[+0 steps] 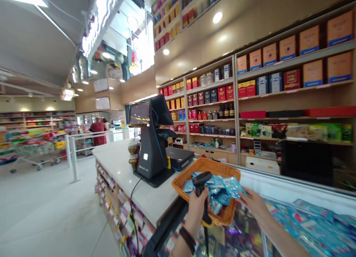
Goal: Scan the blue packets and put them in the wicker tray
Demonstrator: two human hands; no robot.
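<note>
My left hand [197, 205], with a dark beaded bracelet on its wrist, is wrapped round the handle of a black barcode scanner [202, 178]. The scanner's head is up, over the near part of an orange wicker basket [185, 177]. Several small blue packets lie loosely in the basket. Between the thumb and fingers of my right hand [251, 201] is the edge of a blue packet [233, 186], held over the basket's right side. What is printed on the packet is too small to read.
A black checkout terminal [151, 149] stands on the white counter [116, 157], with a flat black device [179, 157] behind it. More blue packets [317, 227] lie at the right. Shelves of boxed goods [211, 96] line the back wall. A person in red [98, 133] is far left.
</note>
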